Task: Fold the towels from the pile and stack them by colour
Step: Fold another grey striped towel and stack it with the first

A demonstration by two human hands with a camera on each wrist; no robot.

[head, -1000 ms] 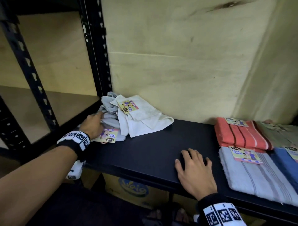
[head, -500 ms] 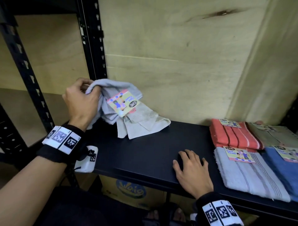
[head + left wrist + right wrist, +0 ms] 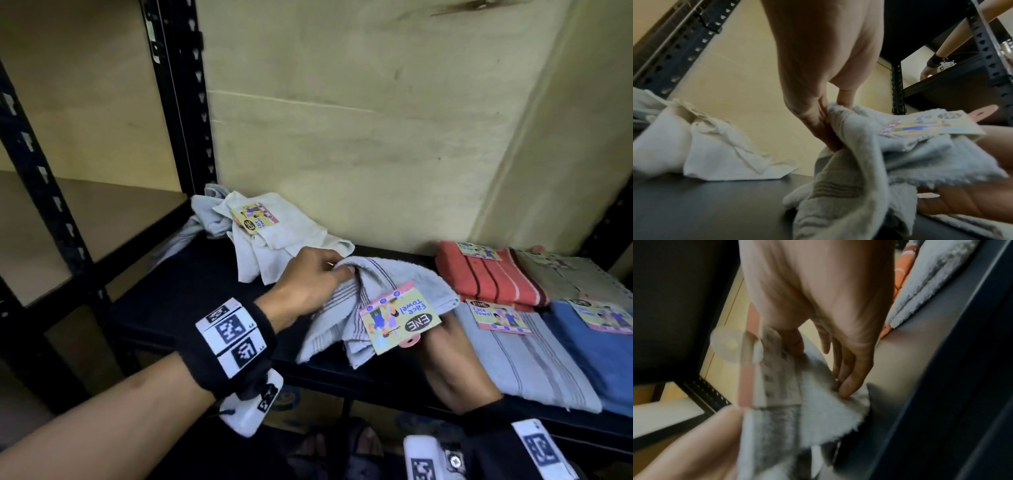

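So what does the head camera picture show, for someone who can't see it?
Both hands hold a crumpled grey towel with a paper label above a black shelf: the left hand grips its top, the right hand is under it. Unfolded pale towels lie behind; folded orange, grey and blue stacks sit right.
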